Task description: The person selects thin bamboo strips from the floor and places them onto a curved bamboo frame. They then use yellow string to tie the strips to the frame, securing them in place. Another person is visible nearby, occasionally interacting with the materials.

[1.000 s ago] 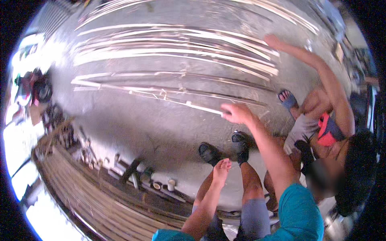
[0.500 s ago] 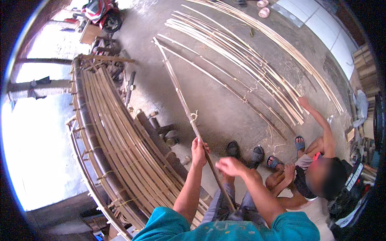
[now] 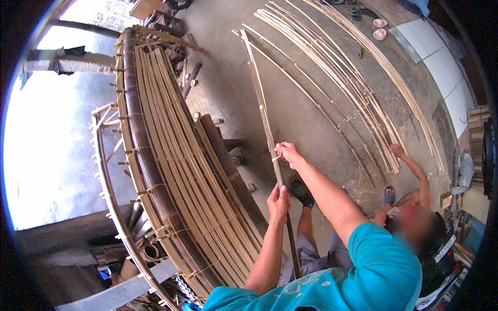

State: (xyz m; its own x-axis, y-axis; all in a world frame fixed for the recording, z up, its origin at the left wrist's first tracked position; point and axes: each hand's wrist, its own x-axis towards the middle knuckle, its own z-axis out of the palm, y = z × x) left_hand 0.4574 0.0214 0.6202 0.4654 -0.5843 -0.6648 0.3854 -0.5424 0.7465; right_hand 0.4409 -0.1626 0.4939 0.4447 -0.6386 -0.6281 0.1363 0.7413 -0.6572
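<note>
My left hand [image 3: 278,202] is closed around a long bamboo strip [image 3: 263,106], which slants from my lap up and away across the floor. A thin pale tie [image 3: 275,158] loops round that strip a little beyond my left fingers. At this tie my right hand [image 3: 288,155] has its fingertips pinched together, seemingly on the loose end. The strip's far end lies near the tips of other slim bamboo strips [image 3: 311,101] on the floor.
On my left stands a bamboo slat bench [image 3: 171,150] with a dark pole along its side. Bundled pale strips [image 3: 321,67] lie at the upper right. A co-worker [image 3: 423,176] crouches at the right, one hand at the strips. Pink slippers [image 3: 379,29] sit at the far right.
My right hand has moved forward from beside the strip to the tie. My left hand still grips the strip. The whole view has shifted, so the bench appears further right.
</note>
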